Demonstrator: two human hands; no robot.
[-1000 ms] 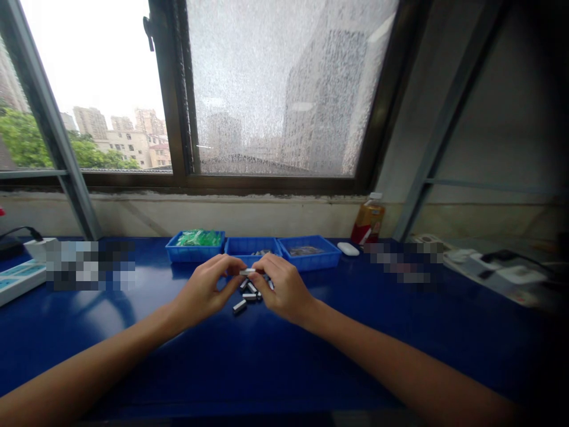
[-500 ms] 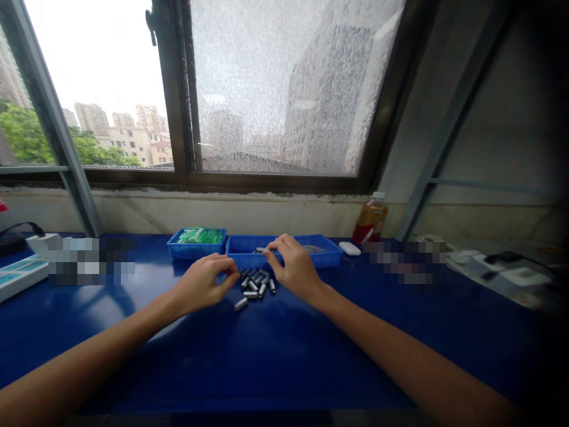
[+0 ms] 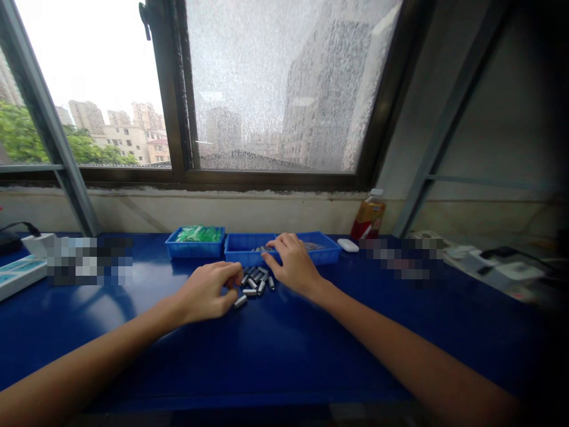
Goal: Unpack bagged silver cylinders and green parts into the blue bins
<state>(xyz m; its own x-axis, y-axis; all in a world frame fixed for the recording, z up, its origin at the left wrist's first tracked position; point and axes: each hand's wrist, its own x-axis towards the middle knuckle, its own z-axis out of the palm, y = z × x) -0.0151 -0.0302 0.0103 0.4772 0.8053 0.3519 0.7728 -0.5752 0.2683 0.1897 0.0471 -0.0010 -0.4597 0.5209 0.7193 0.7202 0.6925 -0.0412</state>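
Several short silvery metal pieces, like small hexagonal standoffs, lie in a loose pile (image 3: 261, 287) on the blue table (image 3: 267, 356). At the pile's left edge is my left hand (image 3: 211, 292), its fingers curled and the thumb apart from the index finger. Nothing shows between them. My right hand (image 3: 293, 265) hovers over the front rim of the middle blue bin (image 3: 242, 258), thumb and fingers spread apart. Inside that bin, near my right fingertips, are small metal pieces (image 3: 258, 249), partly hidden by the rim and hand.
A blue bin (image 3: 195, 251) of green packets stands at the left, and another blue bin (image 3: 329, 257) stands behind my right hand. Farther right are a white case (image 3: 348, 245) and a bottle (image 3: 368, 216). A power strip (image 3: 22, 274) lies far left.
My right hand has let go of a small metal piece over the middle bin, and its fingers have spread. My left hand has moved slightly right and closer to the pile.
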